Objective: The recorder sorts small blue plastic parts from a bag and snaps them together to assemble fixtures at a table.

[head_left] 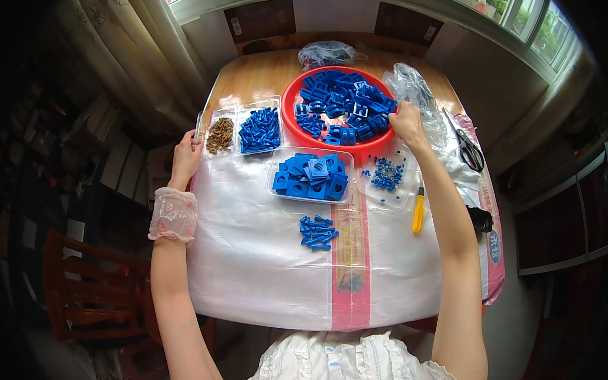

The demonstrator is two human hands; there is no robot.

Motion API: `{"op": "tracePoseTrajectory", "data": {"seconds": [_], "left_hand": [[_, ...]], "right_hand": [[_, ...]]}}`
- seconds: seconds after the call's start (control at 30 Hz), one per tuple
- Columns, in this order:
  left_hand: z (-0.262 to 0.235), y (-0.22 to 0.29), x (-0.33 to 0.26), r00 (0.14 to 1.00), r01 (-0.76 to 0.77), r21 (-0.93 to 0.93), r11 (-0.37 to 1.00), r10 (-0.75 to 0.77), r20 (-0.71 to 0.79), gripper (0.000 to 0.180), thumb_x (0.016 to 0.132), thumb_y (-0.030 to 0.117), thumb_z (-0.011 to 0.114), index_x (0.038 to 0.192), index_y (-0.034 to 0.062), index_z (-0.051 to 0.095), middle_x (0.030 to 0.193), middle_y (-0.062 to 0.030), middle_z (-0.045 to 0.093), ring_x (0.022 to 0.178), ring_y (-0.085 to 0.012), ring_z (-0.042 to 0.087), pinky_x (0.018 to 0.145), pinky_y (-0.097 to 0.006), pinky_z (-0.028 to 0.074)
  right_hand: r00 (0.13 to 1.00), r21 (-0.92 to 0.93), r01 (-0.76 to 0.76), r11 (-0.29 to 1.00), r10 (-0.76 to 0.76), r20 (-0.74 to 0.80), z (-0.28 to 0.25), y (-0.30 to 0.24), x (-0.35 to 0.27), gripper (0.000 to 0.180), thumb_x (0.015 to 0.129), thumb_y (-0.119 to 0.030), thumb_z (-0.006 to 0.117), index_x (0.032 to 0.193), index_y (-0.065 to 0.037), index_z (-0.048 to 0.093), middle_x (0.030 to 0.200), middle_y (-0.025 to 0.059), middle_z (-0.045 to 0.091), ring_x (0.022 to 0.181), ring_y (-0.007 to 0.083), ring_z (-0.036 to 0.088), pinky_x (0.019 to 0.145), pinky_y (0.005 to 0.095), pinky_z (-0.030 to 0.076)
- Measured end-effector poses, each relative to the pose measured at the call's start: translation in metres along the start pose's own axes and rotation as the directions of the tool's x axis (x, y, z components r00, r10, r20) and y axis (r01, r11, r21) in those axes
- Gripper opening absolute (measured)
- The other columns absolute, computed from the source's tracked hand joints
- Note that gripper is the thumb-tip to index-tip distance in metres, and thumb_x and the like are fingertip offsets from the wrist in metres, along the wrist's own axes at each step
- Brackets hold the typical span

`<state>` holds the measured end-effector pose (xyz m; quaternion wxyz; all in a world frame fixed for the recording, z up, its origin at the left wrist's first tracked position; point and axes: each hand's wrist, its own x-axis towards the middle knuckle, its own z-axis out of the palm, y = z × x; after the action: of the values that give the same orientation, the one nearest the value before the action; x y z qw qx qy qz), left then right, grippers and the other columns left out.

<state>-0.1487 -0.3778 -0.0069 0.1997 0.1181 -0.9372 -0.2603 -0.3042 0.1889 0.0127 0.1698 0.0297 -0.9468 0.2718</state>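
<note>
My left hand [184, 158] is at the table's left edge, its fingers closed on the side of a clear plastic tray [202, 126] with brass-coloured screws [219, 135]. My right hand [408, 123] is closed at the right rim of a red basin [289, 118], its fingertips partly hidden. Blue plastic assemblies [344, 95] are heaped in the basin. Beside the screws, small blue plastic parts [259, 130] fill another clear tray. Square blue plates with round holes [311, 176] lie in a clear box [277, 189] in front of the basin.
Loose blue pegs [317, 232] lie nearer me on the white sheet [253, 272]. Tiny blue pieces [387, 174] sit in a shallow clear tray to the right. A yellow-handled tool [419, 214], black-handled scissors [471, 152] and plastic bags [414, 92] are along the right side.
</note>
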Motion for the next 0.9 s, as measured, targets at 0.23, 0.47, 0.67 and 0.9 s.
{"op": "tracePoseTrajectory", "data": {"seconds": [0.23,0.47,0.67,0.9], "left_hand": [[-0.009,0.008,0.0,0.996,-0.023,0.211,0.977,0.039,-0.075,0.046,0.096,0.015,0.071,0.138,-0.001,0.063,0.107,-0.0212,0.078,0.098,-0.0404,0.076,0.092,-0.049,0.058],[0.0,0.142,0.014,0.958,-0.287,-0.067,0.956,0.288,0.001,0.025,0.098,0.009,0.071,0.121,0.0002,0.075,0.106,-0.0186,0.079,0.093,-0.0316,0.078,0.088,-0.041,0.062],[0.016,0.201,0.002,0.917,-0.323,-0.18,0.929,0.354,0.184,0.024,0.097,0.009,0.07,0.117,-0.0011,0.078,0.106,-0.0208,0.08,0.096,-0.0313,0.079,0.093,-0.04,0.061],[0.035,0.213,-0.004,0.884,-0.358,-0.247,0.901,0.412,0.22,0.023,0.095,0.007,0.069,0.114,-0.0019,0.079,0.104,-0.0233,0.079,0.096,-0.0333,0.078,0.093,-0.039,0.061]], "right_hand": [[0.971,-0.111,0.219,0.969,-0.205,0.124,-0.036,-0.072,-0.021,0.03,0.095,-0.019,0.072,0.115,0.003,0.072,0.104,0.0283,0.075,0.103,0.0448,0.073,0.093,0.0521,0.057],[0.698,0.265,0.343,0.901,-0.433,0.571,0.003,-0.132,0.006,0.06,0.086,-0.029,0.086,0.131,0.005,0.066,0.125,0.0237,0.069,0.115,0.0361,0.069,0.097,0.0414,0.055],[0.62,0.133,0.533,0.836,-0.492,0.611,0.041,-0.122,0.022,0.055,0.09,-0.026,0.083,0.135,0.0,0.065,0.123,0.019,0.066,0.107,0.0295,0.069,0.09,0.0393,0.058],[0.59,0.076,0.516,0.853,-0.418,0.69,0.055,-0.142,0.021,0.042,0.091,-0.004,0.068,0.132,0.0,0.068,0.125,0.0195,0.067,0.114,0.037,0.067,0.102,0.0424,0.053]]}}
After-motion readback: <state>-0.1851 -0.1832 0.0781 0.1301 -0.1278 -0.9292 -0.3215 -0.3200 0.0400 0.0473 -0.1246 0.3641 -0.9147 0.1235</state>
